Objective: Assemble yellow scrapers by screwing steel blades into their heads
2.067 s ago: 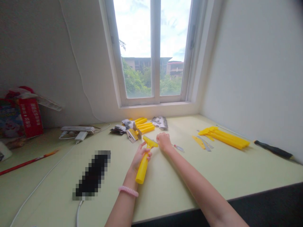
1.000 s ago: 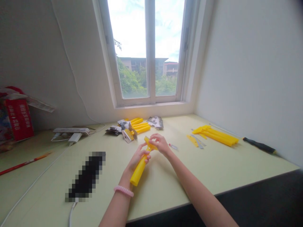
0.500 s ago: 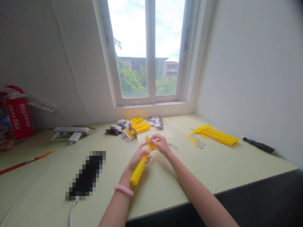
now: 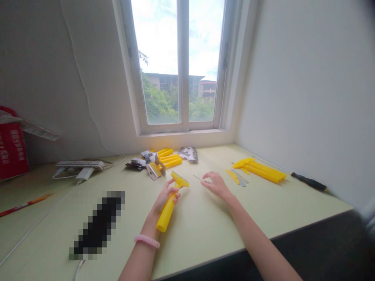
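Observation:
My left hand point(image 4: 167, 197) is closed around a yellow scraper point(image 4: 166, 214). Its wide head points away from me and its thick round handle slants back toward my wrist. To the right, my right hand point(image 4: 215, 183) pinches a small screwdriver point(image 4: 198, 178) just above the table; the thin metal shaft points left toward the scraper's head, and most of its handle is hidden by my fingers. Beyond my right hand lie yellow scrapers point(image 4: 265, 171) side by side, with loose flat yellow and grey strips point(image 4: 238, 177) next to them.
Several yellow scrapers point(image 4: 171, 159) with card packaging point(image 4: 154, 170) lie below the window. A long black-handled screwdriver point(image 4: 309, 181) rests by the right wall. At left are a pixelated dark object point(image 4: 101, 224), a power strip point(image 4: 79, 165), cables and a red pencil-like stick point(image 4: 25, 205).
My right hand has left the scraper's head, moved right and taken hold of the small screwdriver from the table. My left hand still grips the scraper. The view has shifted slightly.

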`<state>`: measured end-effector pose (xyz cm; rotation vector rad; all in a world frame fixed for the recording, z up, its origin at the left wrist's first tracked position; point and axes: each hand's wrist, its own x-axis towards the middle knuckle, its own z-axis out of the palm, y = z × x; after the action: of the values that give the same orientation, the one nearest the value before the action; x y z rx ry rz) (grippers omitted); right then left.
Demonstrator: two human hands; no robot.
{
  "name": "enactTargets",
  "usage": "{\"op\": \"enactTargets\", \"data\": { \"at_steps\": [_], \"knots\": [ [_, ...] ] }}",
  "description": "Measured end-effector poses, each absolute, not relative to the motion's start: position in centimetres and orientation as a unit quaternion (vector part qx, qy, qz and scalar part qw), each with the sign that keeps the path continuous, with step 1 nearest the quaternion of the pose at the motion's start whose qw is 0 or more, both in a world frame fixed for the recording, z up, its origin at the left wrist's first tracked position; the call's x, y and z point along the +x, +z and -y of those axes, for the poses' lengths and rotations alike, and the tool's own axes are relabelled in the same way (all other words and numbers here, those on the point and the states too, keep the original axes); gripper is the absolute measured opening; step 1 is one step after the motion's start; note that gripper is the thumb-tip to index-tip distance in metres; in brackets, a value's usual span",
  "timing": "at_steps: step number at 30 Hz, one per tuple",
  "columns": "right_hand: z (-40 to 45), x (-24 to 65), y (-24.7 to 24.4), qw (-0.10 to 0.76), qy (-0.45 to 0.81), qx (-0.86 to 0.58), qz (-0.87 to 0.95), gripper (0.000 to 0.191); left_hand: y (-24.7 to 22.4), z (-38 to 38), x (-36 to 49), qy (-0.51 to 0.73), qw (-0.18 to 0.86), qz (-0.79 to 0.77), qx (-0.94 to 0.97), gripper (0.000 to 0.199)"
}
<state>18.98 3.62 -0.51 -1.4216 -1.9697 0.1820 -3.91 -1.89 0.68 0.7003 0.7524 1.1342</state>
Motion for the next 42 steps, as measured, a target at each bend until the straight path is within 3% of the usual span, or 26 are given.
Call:
{"op": "enactTargets", "data": {
  "at_steps": [4, 9, 16, 19, 42],
  "knots": [
    [-2.7, 21.1, -1.1, 0.299, 0.033, -0.629, 0.716, 0.025, 0.6, 1.7, -4.0, 0.508, 0.722, -0.345, 0.319, 0.066],
    [-2.6, 20.8, -1.0, 0.301, 0.05, -0.665, 0.682, 0.01, 0.7, 2.0, -4.0, 0.498, 0.722, -0.35, 0.329, 0.065],
    [-1.7, 19.1, 0.9, 0.614, 0.064, -0.49, 0.615, 0.015, 0.9, 2.3, -3.8, 0.488, 0.723, -0.355, 0.336, 0.064],
    [-0.7, 18.5, 1.2, 0.673, 0.055, -0.44, 0.592, 0.015, 1.0, 2.3, -3.7, 0.476, 0.731, -0.353, 0.34, 0.064],
    [0.4, 16.1, 1.1, 0.633, 0.075, -0.383, 0.669, 0.011, 1.1, 2.7, -3.2, 0.461, 0.713, -0.367, 0.38, 0.062]
  ]
}}
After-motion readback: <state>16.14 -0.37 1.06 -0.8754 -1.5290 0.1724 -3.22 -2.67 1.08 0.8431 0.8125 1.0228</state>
